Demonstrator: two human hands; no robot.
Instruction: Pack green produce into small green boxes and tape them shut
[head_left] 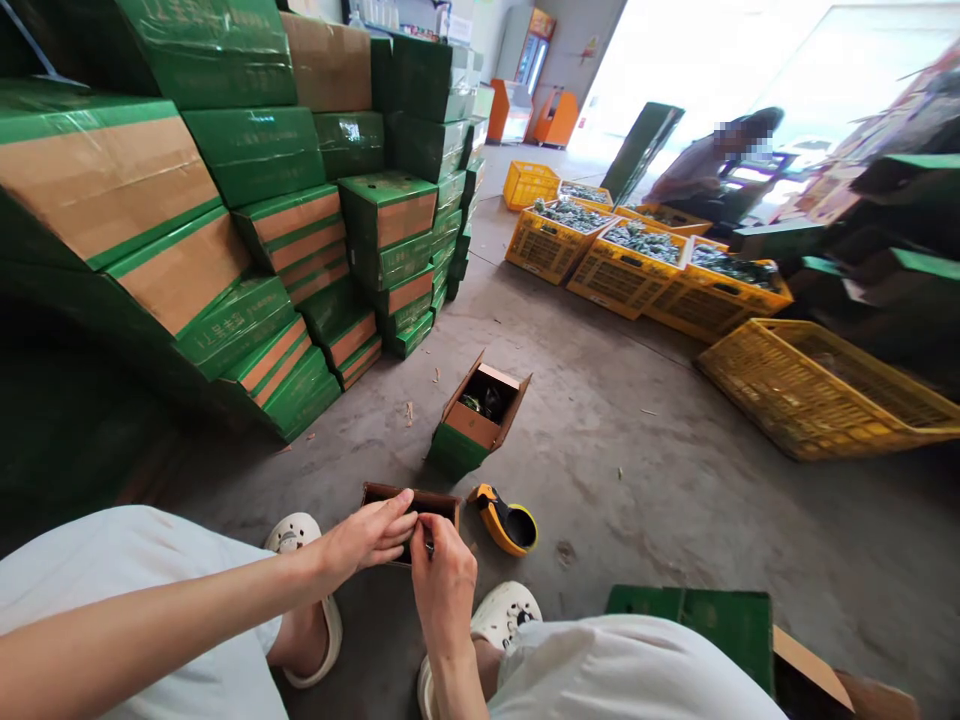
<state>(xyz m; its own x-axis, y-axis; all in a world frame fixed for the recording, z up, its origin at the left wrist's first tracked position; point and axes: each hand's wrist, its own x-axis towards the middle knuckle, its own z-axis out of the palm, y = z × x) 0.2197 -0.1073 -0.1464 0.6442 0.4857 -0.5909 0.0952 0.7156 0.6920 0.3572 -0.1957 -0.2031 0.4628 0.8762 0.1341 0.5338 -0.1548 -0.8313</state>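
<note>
My left hand [379, 532] reaches over a small open brown box [457, 512] on the floor between my feet, its fingers stretched out and nearly flat. Touching or almost touching its fingertips is my right hand [444, 575], closed in a pinch. Whatever the right fingers hold is too small or hidden to name. The hands cover much of the box, and its inside is dark. Just right of it lies an orange and black tape dispenser [507, 522]. Beyond stands an open green carton [459, 448] with dark items inside.
Stacked green and brown cartons [277, 140] rise on the left. Yellow crates [547, 245] filled with greyish-green items stand ahead right, near a seated person [686, 165]. A yellow crate [810, 400] sits closer. A green carton [694, 630] lies beside my right knee.
</note>
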